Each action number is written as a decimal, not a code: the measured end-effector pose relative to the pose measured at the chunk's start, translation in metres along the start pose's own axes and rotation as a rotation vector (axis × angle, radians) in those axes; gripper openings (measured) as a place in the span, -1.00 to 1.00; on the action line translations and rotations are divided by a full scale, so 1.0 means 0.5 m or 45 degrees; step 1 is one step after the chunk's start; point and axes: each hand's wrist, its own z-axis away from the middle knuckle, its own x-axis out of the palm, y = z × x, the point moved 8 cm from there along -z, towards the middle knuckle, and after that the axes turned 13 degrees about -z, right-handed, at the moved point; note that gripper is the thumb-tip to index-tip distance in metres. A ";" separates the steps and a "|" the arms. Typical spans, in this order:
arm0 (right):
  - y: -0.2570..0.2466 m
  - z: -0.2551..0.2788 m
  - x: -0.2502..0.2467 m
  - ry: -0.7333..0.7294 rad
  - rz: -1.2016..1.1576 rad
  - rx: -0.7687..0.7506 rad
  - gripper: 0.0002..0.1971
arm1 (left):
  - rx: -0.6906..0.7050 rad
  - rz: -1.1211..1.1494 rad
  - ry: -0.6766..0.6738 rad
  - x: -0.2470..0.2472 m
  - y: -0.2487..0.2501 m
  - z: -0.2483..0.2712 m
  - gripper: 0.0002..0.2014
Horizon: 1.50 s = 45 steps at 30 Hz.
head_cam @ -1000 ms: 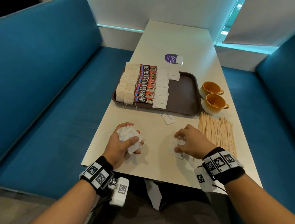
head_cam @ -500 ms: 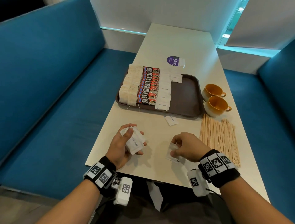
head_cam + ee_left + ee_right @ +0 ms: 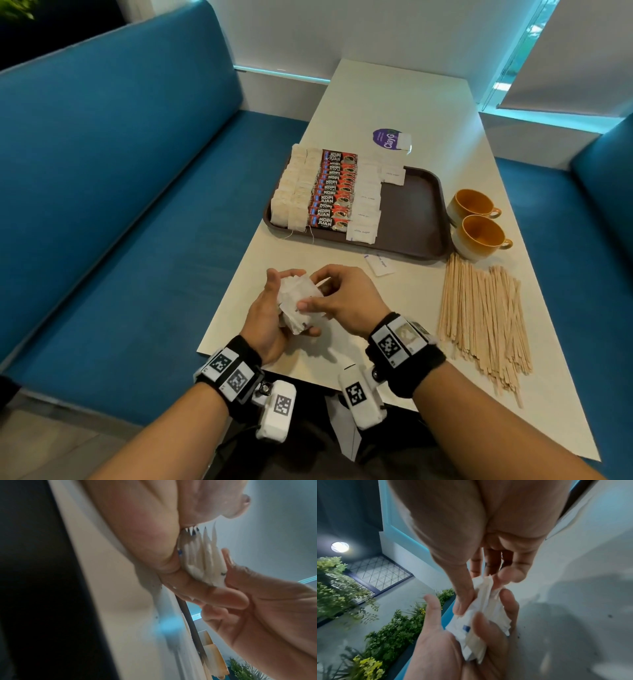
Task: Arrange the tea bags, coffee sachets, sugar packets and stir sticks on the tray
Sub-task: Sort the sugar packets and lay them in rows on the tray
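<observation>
My left hand [image 3: 270, 303] grips a bundle of white sugar packets [image 3: 296, 303] just above the table's near edge. My right hand [image 3: 337, 301] meets it from the right, and its thumb and fingers pinch the same bundle. The left wrist view shows the packets [image 3: 202, 561] edge-on between both hands. The right wrist view shows my right thumb [image 3: 462, 601] on the bundle [image 3: 481, 616]. The brown tray [image 3: 411, 212] holds rows of tea bags [image 3: 294, 192], coffee sachets [image 3: 332, 192] and sugar packets [image 3: 366, 202]. One loose sugar packet [image 3: 378, 264] lies in front of the tray. Wooden stir sticks [image 3: 483, 308] lie on the table at the right.
Two orange cups [image 3: 479, 222] stand right of the tray, just beyond the stir sticks. A purple round label [image 3: 387, 138] lies behind the tray. Blue bench seats [image 3: 137, 205] flank the narrow table on both sides.
My right hand lifted a packet off the table and carried it left to the bundle in my left hand. The left hand turned its bundle toward the right hand.
</observation>
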 end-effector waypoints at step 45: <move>0.053 0.009 -0.179 0.208 0.896 0.255 -0.60 | 0.105 -0.041 -0.091 0.001 0.003 -0.001 -0.45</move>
